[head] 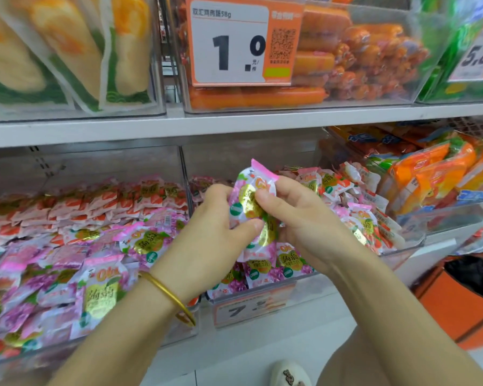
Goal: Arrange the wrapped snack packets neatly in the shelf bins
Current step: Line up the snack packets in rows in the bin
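White store shelf (pixel 151 126), clear plastic bins (pixel 402 250): I see my left hand (pixel 218 218) and right hand (pixel 299 218) together pinching pink-and-white wrapped snack packets (pixel 251 196) above them.

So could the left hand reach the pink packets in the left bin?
Likely yes: the left bin is open-topped, just beside the left hand, nothing between, though that hand holds packets with the right hand.

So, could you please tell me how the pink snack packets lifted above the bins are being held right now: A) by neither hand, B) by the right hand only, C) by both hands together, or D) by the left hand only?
C: the left hand and the right hand both pinch the bundle of pink packets, one from each side.
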